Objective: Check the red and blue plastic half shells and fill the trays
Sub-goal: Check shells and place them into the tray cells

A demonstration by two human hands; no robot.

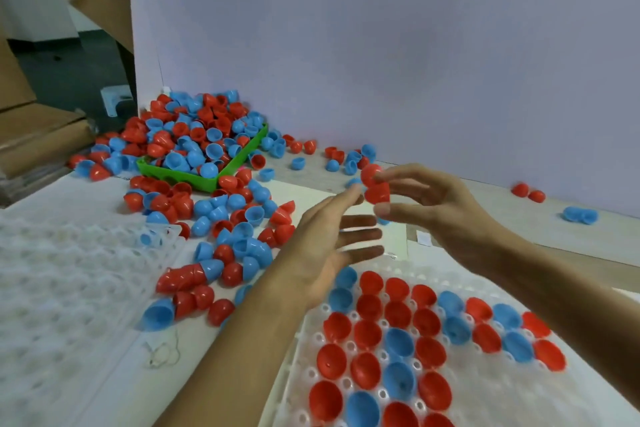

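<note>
White bench: green bin (180, 177) heaped with shells, tray (485, 392) part-filled; right hand (436, 204) pinches red shells (375, 185), left hand (325, 246) spread.

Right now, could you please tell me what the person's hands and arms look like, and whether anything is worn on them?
Both the left hand and the right hand are bare: no gloves, rings, watch or wristband show. Both forearms are bare too, with no sleeves in view.

Red and blue half shells (207, 163) are lying heaped far left; more are sitting hollow-up in the near right tray (502, 399); another tray (62, 288) is lying left.
</note>
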